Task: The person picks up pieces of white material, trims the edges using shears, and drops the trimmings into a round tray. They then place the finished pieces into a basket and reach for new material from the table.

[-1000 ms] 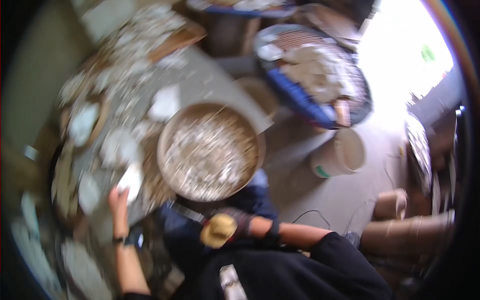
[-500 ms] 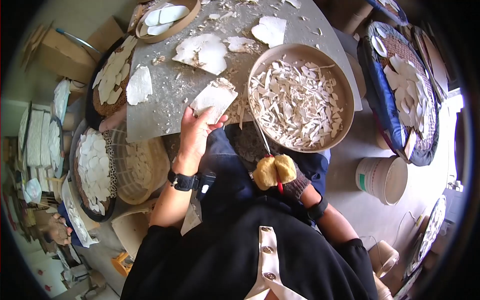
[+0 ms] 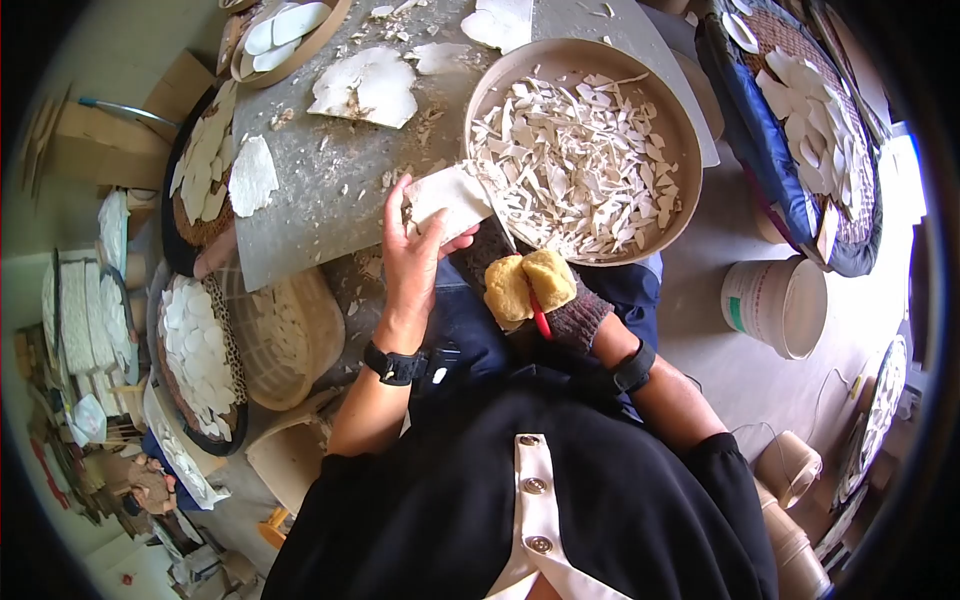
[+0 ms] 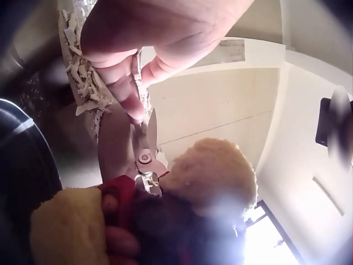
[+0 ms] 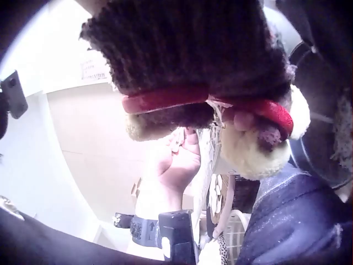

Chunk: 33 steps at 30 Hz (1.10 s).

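My left hand (image 3: 415,245) pinches a flat white shell piece (image 3: 452,197) at the edge of the grey table (image 3: 320,190). My right hand (image 3: 572,318), in a dark knit glove, grips shears (image 3: 527,287) with red handles padded in yellow foam. The blades reach up to the piece's lower edge. In the left wrist view the left hand's fingers (image 4: 128,88) hold the piece just above the shears' pivot (image 4: 144,159). The right wrist view shows the glove (image 5: 193,49), a red handle (image 5: 165,100) and the left hand (image 5: 177,160) beyond. A round tray (image 3: 690,175) of white offcuts lies just behind.
Larger white pieces (image 3: 365,88) lie on the table. A wicker basket (image 3: 290,335) and dark trays of cut white ovals (image 3: 195,345) stand at the left. A blue-rimmed tray (image 3: 790,110) and a white bucket (image 3: 775,305) are at the right.
The left hand lifted the white piece off the table edge and brought it right, towards the tray. The right hand rose with the shears until they met the piece.
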{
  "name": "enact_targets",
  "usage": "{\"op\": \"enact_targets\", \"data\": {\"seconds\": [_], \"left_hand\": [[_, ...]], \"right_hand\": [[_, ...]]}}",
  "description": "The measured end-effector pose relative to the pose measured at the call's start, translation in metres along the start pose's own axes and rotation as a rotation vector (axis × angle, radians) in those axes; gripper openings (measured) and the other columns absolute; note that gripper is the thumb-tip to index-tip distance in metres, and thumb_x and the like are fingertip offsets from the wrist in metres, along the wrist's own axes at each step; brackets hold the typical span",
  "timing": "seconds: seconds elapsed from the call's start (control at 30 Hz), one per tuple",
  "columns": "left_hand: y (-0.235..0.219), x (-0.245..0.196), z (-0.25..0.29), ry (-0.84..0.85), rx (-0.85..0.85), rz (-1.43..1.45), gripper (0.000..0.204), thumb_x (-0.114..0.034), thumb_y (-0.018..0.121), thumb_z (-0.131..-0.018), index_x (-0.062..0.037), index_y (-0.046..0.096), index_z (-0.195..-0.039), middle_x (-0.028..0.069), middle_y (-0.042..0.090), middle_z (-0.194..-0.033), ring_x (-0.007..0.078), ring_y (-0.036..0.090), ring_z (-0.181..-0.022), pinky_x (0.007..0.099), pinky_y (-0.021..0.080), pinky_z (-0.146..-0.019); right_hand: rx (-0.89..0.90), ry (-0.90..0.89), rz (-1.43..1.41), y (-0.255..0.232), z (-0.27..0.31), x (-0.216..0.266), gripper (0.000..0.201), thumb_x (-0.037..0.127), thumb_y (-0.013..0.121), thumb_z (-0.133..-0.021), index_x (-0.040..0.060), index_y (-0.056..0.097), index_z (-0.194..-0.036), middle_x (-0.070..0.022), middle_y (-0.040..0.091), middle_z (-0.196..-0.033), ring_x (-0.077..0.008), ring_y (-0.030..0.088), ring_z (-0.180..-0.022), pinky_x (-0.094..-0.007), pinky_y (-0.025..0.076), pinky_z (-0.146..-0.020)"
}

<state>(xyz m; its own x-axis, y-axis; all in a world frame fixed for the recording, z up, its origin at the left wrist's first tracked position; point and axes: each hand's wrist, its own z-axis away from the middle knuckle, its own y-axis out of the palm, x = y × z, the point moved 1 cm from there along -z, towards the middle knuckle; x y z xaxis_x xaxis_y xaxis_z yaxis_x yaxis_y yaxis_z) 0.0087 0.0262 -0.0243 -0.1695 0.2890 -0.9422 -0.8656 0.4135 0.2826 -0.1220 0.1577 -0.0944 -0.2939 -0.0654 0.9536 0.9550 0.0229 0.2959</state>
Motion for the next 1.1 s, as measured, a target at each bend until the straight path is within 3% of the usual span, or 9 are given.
{"op": "enact_targets", "data": {"seconds": [0.07, 0.27, 0.4, 0.5, 0.63, 0.77, 1.0, 1.07, 1.1], "left_hand": [[0.000, -0.003, -0.004, -0.036, 0.024, -0.002, 0.054, -0.004, 0.052, -0.088, -0.0075, 0.025, -0.134, 0.0178, 0.056, -0.111, 0.0267, 0.066, -0.079, 0.0290, 0.056, -0.062], [-0.002, -0.013, -0.015, -0.116, 0.092, -0.054, 0.047, -0.006, 0.052, -0.088, -0.0065, 0.031, -0.130, 0.0169, 0.057, -0.109, 0.0266, 0.067, -0.073, 0.0271, 0.056, -0.057], [0.000, -0.024, -0.014, -0.165, 0.168, -0.102, 0.047, -0.006, 0.052, -0.087, -0.0041, 0.030, -0.129, 0.0178, 0.058, -0.105, 0.0267, 0.067, -0.070, 0.0271, 0.056, -0.056], [0.004, -0.027, -0.008, -0.217, 0.188, -0.115, 0.049, -0.006, 0.053, -0.086, -0.0031, 0.030, -0.130, 0.0186, 0.058, -0.106, 0.0264, 0.067, -0.070, 0.0265, 0.055, -0.056], [-0.008, -0.025, -0.015, -0.319, 0.258, -0.138, 0.055, -0.007, 0.055, -0.085, -0.0032, 0.028, -0.132, 0.0196, 0.056, -0.110, 0.0251, 0.066, -0.068, 0.0268, 0.055, -0.056], [-0.024, -0.028, -0.028, -0.276, 0.214, -0.119, 0.051, -0.003, 0.058, -0.083, -0.0070, 0.037, -0.129, 0.0158, 0.058, -0.109, 0.0221, 0.065, -0.079, 0.0280, 0.056, -0.065], [-0.035, -0.013, -0.027, -0.032, -0.030, 0.111, 0.036, 0.002, 0.058, -0.083, 0.0010, 0.044, -0.116, 0.0121, 0.060, -0.107, 0.0183, 0.060, -0.096, 0.0306, 0.052, -0.081], [-0.030, -0.014, -0.018, -0.042, -0.002, 0.042, 0.035, 0.001, 0.057, -0.083, 0.0015, 0.045, -0.116, 0.0119, 0.061, -0.105, 0.0167, 0.061, -0.094, 0.0284, 0.052, -0.080], [-0.028, -0.014, -0.015, -0.048, 0.012, 0.008, 0.035, 0.001, 0.057, -0.083, 0.0018, 0.045, -0.116, 0.0117, 0.061, -0.104, 0.0159, 0.061, -0.093, 0.0273, 0.052, -0.080]], "right_hand": [[-0.025, -0.102, 0.271, 0.003, -0.002, 0.000, 0.023, 0.020, 0.052, -0.090, 0.0015, 0.060, -0.100, -0.0102, 0.064, -0.092, -0.0187, 0.060, -0.081, -0.0326, 0.049, -0.073], [-0.070, -0.021, 0.120, 0.006, -0.003, -0.014, 0.020, 0.020, 0.050, -0.091, 0.0042, 0.059, -0.099, -0.0092, 0.063, -0.095, -0.0202, 0.060, -0.086, -0.0309, 0.048, -0.076], [-0.087, 0.050, -0.380, 0.015, 0.001, 0.007, 0.021, 0.022, 0.052, -0.090, 0.0049, 0.059, -0.101, -0.0108, 0.063, -0.098, -0.0227, 0.061, -0.088, -0.0310, 0.048, -0.077], [-0.039, -0.211, 0.676, 0.007, 0.002, 0.015, 0.023, 0.023, 0.055, -0.089, 0.0047, 0.058, -0.102, -0.0120, 0.063, -0.099, -0.0253, 0.060, -0.089, -0.0319, 0.049, -0.077], [-0.154, 0.062, 0.057, 0.015, 0.006, 0.014, 0.021, 0.024, 0.059, -0.085, 0.0057, 0.060, -0.095, -0.0109, 0.064, -0.090, -0.0259, 0.061, -0.084, -0.0322, 0.049, -0.075], [-0.125, 0.068, 0.240, 0.007, 0.010, 0.004, 0.021, 0.018, 0.055, -0.090, -0.0002, 0.061, -0.098, -0.0078, 0.066, -0.092, -0.0141, 0.062, -0.086, -0.0282, 0.050, -0.077], [-0.065, -0.020, 0.143, 0.011, 0.008, -0.001, 0.016, 0.015, 0.054, -0.088, 0.0015, 0.062, -0.091, -0.0077, 0.065, -0.083, -0.0172, 0.062, -0.078, -0.0322, 0.048, -0.065], [-0.148, -0.435, 0.835, 0.009, 0.002, 0.001, 0.019, 0.015, 0.049, -0.089, 0.0009, 0.060, -0.096, -0.0085, 0.064, -0.087, -0.0203, 0.062, -0.082, -0.0339, 0.048, -0.068], [-0.178, -0.463, 0.801, 0.011, 0.000, 0.002, 0.017, 0.012, 0.050, -0.086, 0.0015, 0.060, -0.095, -0.0107, 0.063, -0.086, -0.0240, 0.061, -0.081, -0.0349, 0.048, -0.068]]}}
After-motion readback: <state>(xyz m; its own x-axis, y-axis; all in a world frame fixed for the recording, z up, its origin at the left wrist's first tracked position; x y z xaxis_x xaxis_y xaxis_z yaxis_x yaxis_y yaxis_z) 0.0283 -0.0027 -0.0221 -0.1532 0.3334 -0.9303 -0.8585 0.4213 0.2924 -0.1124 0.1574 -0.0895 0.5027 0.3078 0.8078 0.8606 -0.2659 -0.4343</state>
